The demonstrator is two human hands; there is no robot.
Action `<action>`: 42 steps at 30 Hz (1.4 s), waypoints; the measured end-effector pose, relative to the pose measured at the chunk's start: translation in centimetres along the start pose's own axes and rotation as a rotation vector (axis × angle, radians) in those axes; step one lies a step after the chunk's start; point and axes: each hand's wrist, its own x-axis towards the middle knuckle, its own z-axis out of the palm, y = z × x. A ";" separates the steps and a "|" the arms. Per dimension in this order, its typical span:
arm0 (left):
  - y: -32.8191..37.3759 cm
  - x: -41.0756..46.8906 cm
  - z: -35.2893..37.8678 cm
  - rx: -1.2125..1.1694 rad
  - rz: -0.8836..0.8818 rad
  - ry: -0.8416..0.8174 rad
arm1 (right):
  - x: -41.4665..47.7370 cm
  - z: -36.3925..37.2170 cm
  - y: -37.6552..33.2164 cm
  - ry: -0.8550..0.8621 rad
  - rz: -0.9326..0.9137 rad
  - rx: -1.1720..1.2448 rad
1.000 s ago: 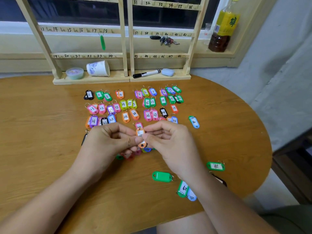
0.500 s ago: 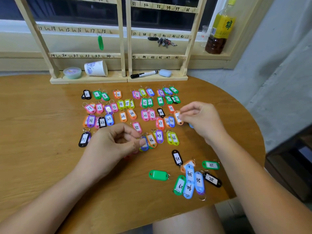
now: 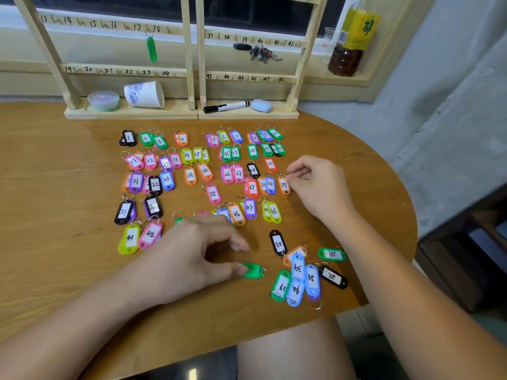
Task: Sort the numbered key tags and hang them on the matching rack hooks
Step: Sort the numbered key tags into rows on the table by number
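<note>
Several coloured numbered key tags [image 3: 189, 175] lie in rows on the round wooden table [image 3: 55, 215]. My right hand [image 3: 318, 187] pinches the ring of the orange tag 39 [image 3: 284, 185], which lies flat at the right end of the row beside tag 38. My left hand [image 3: 192, 250] rests lower, fingers apart, its thumb touching a face-down green tag [image 3: 253, 270]. A loose pile of tags [image 3: 301, 275] lies near the front right edge. The wooden rack [image 3: 192, 75] with numbered hooks stands at the back. One green tag [image 3: 151, 49] hangs at hook 18.
On the rack base sit a tipped paper cup [image 3: 144, 94], a small lidded tub [image 3: 103, 100], a black marker [image 3: 226, 106] and a pale blue case [image 3: 261, 105]. A bunch of keys [image 3: 258, 53] hangs near 39. A bottle [image 3: 354, 37] stands on the sill.
Both hands held the orange tag at the centre. My right hand carried it right and laid it beside 38. My left hand dropped toward the face-down green tag.
</note>
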 end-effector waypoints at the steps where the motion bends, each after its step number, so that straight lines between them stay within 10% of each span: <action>1: 0.0 0.0 0.2 0.027 0.022 -0.017 | -0.7 -0.4 -0.2 -0.010 -0.007 0.016; 11: -0.2 -0.1 1.2 0.105 0.041 -0.076 | -7.9 -3.4 -2.3 -0.424 0.104 -0.104; 22: -0.1 0.1 0.8 0.103 0.060 -0.067 | -8.6 -2.4 -3.2 -0.466 -0.009 -0.201; 32: 0.7 -0.1 -0.4 -0.305 -0.128 0.116 | -7.4 -3.8 -5.0 -0.562 0.030 0.455; 42: 1.0 -0.1 -1.2 -0.437 -0.096 0.217 | -6.5 -4.2 -5.4 -0.605 -0.060 0.511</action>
